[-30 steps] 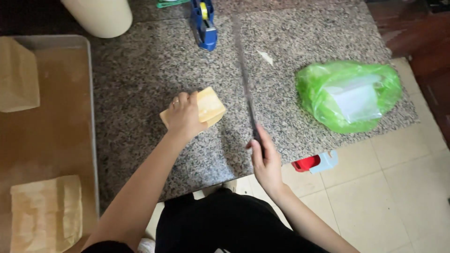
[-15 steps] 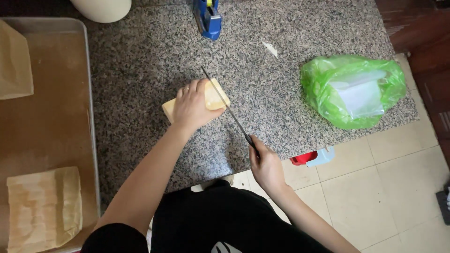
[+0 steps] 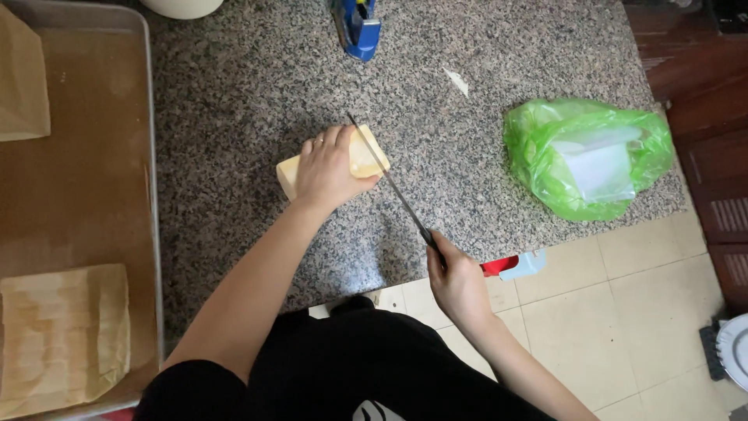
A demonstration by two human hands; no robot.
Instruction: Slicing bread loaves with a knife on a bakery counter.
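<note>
While the speckled granite bench (image 3: 257, 86) fills most of the view, a large metal tray (image 3: 152, 164) lined with brown paper sits at its nine o'clock edge. On that tray, a pale folded sheet of paper (image 3: 62, 335) lies toward seven o'clock, and another brown piece (image 3: 22, 78) shows at ten o'clock, cut off by the frame. At three o'clock on the bench rests a crumpled green plastic bag (image 3: 545, 156) with something white inside. Near the centre lies a yellow block (image 3: 366, 156), tilted, its long side running from eight toward two o'clock. The left hand (image 3: 327, 171) lies over the block's middle, fingers curled down onto it and holding it in place. A long thin knife (image 3: 386, 179) crosses the block's two o'clock end, blade touching it, with the tip pointing to eleven o'clock. The right hand (image 3: 456, 281), at five o'clock from the block and past the bench edge, is closed around the knife's handle. At twelve o'clock a blue tape dispenser (image 3: 358, 23) stands near the far edge. Just past the bench's near edge, over the tiled floor (image 3: 639, 312), a small red and pale blue object (image 3: 514, 267) shows beside the right hand.
</note>
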